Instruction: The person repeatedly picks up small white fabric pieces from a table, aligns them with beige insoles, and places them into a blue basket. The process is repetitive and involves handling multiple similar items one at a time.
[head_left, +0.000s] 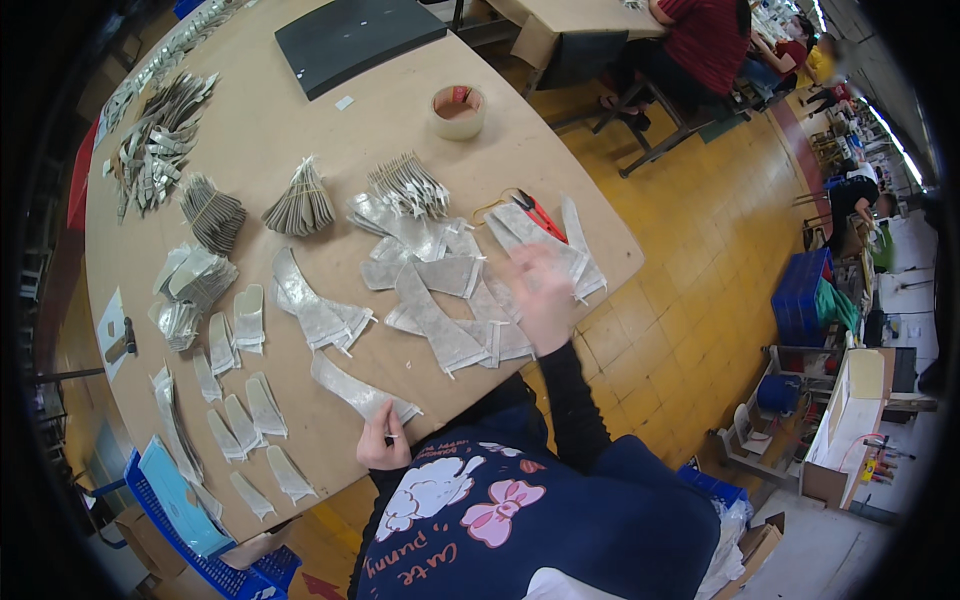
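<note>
Near the table's front edge, my left hand (384, 438) pinches the lower end of a curved grey fabric piece (352, 386), which lies on the tabletop. My right hand (543, 292) is smeared by motion, so its fingers cannot be made out. It is over the right side of the table, beside a few flat grey pieces (578, 258) with red thread snips (541, 215) lying on them. Between my hands spreads a loose heap of overlapping curved grey pieces (440, 315). Left of that heap lies a small stack of curved pieces (310, 305).
Tied bundles (300, 205) of grey pieces stand farther back, beside a tape roll (458, 112) and a black panel (358, 42). Smaller pale pieces (248, 318) lie in groups at left. A blue basket (165, 520) sits off the left corner. Another person (700, 45) sits beyond the table.
</note>
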